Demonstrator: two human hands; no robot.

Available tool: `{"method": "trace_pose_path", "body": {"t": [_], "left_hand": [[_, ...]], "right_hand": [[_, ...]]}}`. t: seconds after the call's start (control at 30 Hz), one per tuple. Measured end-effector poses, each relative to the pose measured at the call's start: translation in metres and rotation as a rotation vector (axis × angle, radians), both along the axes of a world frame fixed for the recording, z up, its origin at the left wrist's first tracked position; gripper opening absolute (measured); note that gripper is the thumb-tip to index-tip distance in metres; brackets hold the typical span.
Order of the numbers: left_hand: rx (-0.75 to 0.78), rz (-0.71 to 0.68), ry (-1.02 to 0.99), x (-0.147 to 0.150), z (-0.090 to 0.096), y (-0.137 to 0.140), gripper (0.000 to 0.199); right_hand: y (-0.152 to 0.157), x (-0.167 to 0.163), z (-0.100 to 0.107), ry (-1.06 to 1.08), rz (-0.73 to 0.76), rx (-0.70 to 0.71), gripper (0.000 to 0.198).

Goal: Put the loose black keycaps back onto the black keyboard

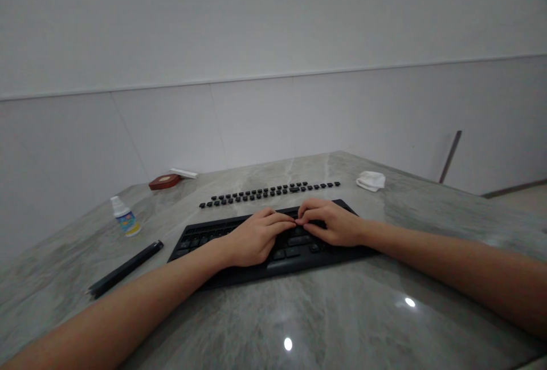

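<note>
1. Left hand (252,239) and right hand (335,223): fingers bent, fingertips meeting; whether they pinch anything, I cannot tell.
2. Beneath both, a long black plastic keyboard (294,263) lies on the grey marbled table (342,307), some keys still seated.
3. Beyond, small black keycaps (294,190) lie detached in two rows.

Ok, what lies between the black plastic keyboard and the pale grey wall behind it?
In the head view, two rows of small black keycaps lie between keyboard and wall, on the grey marbled tabletop.
</note>
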State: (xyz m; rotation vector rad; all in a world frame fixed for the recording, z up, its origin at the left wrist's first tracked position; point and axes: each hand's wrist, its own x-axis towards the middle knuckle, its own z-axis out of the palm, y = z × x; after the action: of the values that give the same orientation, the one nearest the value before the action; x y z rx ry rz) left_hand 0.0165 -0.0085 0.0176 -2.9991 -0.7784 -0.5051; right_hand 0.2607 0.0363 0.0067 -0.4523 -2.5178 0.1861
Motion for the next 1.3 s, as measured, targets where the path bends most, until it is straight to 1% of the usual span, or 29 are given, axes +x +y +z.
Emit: {"method": "trace_pose_path", "body": {"t": [0.2,0.47,0.8,1.03,1.3], "left_hand": [[-0.033,0.019,-0.050,-0.0017,-0.0010,-0.0006,0.047],[-0.030,0.021,-0.059,-0.0016,-0.0014,-0.0006,0.044],[-0.043,0.023,-0.068,-0.0030,-0.0039,0.0016,0.046],[-0.025,0.019,-0.052,-0.0042,-0.0045,0.0021,0.048],[-0.012,0.019,-0.045,-0.0033,-0.0027,0.0014,0.047]], "right_hand": [[0.0045,-0.0013,0.0000,0.050,-0.011,-0.050,0.012],[0.0055,0.0004,-0.0007,0.075,-0.027,-0.065,0.009],[0.0072,-0.0008,-0.0014,0.097,0.005,-0.059,0.009],[0.0063,-0.0003,-0.0014,0.101,0.013,-0.058,0.010],[0.0060,-0.0009,0.0009,0.075,-0.016,-0.083,0.009]]}}
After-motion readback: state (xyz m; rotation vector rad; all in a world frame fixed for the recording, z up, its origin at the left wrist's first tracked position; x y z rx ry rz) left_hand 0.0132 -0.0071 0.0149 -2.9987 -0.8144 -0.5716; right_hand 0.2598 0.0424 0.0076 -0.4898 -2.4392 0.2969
